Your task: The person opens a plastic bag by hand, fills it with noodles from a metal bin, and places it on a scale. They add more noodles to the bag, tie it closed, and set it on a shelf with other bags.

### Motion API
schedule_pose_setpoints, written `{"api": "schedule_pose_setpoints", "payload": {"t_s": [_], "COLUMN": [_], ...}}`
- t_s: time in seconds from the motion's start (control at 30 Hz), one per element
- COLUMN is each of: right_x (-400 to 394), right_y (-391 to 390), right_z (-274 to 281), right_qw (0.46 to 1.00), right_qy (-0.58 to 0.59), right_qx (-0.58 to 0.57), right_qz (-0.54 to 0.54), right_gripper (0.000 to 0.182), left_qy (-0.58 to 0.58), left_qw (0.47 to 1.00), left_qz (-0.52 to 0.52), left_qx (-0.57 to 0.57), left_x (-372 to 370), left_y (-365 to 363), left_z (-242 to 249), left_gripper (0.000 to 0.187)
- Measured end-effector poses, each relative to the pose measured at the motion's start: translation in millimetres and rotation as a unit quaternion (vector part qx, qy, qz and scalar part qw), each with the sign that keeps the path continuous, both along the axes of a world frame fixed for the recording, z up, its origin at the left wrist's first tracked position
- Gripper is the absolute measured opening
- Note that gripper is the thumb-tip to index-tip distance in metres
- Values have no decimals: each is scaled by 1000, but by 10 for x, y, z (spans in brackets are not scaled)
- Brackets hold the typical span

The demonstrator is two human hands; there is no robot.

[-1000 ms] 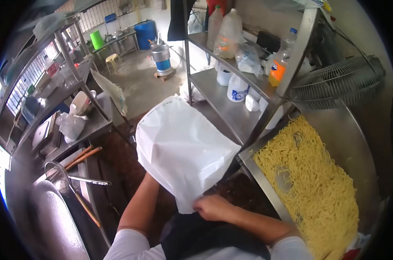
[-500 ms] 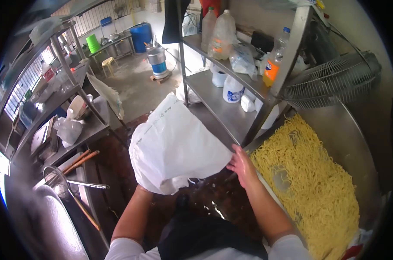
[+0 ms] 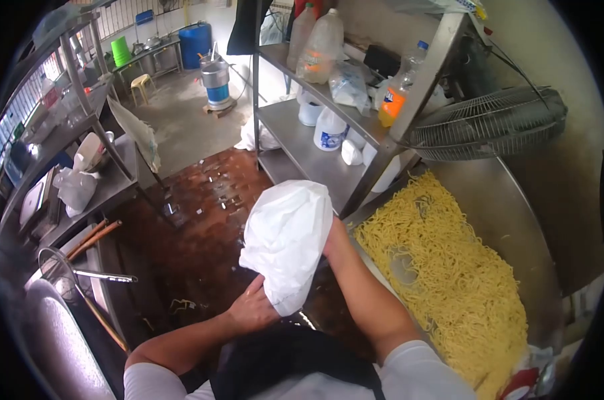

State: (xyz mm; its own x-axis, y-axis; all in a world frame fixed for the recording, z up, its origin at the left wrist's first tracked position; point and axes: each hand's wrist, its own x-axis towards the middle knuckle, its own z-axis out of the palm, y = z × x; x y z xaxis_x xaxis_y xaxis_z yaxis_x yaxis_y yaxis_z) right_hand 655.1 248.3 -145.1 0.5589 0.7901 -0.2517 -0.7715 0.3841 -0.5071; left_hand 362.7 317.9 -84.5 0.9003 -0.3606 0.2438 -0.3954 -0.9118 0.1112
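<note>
A white plastic bag hangs bunched in front of me, held by both hands. My left hand grips its lower end from below. My right hand holds its right side, mostly hidden behind the bag. Just right of the bag, a heap of yellow noodles lies spread on a steel tray.
A steel shelf rack with bottles and jugs stands behind the bag. A fan sits above the noodle tray. On the left are a shelf with bags, a wire skimmer and wooden sticks. The red floor is wet.
The bag, spread wide before, has been gathered into a narrower bundle. My left hand moved to its bottom end, my right hand went up behind its right side. The view shifted left.
</note>
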Motion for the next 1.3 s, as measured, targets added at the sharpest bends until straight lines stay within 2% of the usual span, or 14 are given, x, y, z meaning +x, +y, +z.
{"api": "schedule_pose_setpoints", "payload": {"t_s": [0.2,0.23,0.27,0.3,0.33,0.4,0.47,0.5,0.57,0.67,0.77,0.97,1.17,1.3], "right_x": [-64,-48,-64,-118,-164,-200,-200,-182,-193,-255,-260,-275,-279,-263], "right_y": [-235,-259,-290,-330,-364,-385,-416,-455,-480,-521,-635,-743,-776,-966], "right_z": [305,304,346,427,468,464,475,490,542,697,826,813,653,623], "right_qw": [998,995,995,993,990,990,990,984,973,967,883,821,836,745], "right_qy": [-59,-75,-75,-64,-53,-50,-50,-102,-151,-231,-442,-527,-480,-533], "right_qx": [15,31,31,59,86,79,72,69,65,-34,-159,-209,-243,-379], "right_qz": [35,53,53,78,103,103,106,132,161,98,-10,-72,-104,128], "right_gripper": [45,46,46,42,38,27,18,7,9,19,20,17,18,22], "left_qy": [135,211,277,265,227,76,78,74,105,44,-25,-36,-68,-98], "left_qw": [985,937,845,658,405,267,187,185,386,412,382,415,431,437], "left_qz": [100,172,236,318,370,164,103,104,155,190,182,147,155,240], "left_qx": [-41,-221,-391,-629,-805,-947,-974,-974,-903,-890,-906,-897,-886,-861], "left_x": [-220,-257,-254,-197,-153,-64,-30,-24,-40,-116,-177,-433,-582,-561], "left_y": [35,126,231,347,435,499,527,577,736,987,1115,1371,1561,1490], "left_z": [-197,-518,-783,-958,-1039,-577,-118,-149,-328,-513,-291,-149,-237,-192], "left_gripper": [52,52,54,57,62,72,68,68,53,41,45,46,29,20]}}
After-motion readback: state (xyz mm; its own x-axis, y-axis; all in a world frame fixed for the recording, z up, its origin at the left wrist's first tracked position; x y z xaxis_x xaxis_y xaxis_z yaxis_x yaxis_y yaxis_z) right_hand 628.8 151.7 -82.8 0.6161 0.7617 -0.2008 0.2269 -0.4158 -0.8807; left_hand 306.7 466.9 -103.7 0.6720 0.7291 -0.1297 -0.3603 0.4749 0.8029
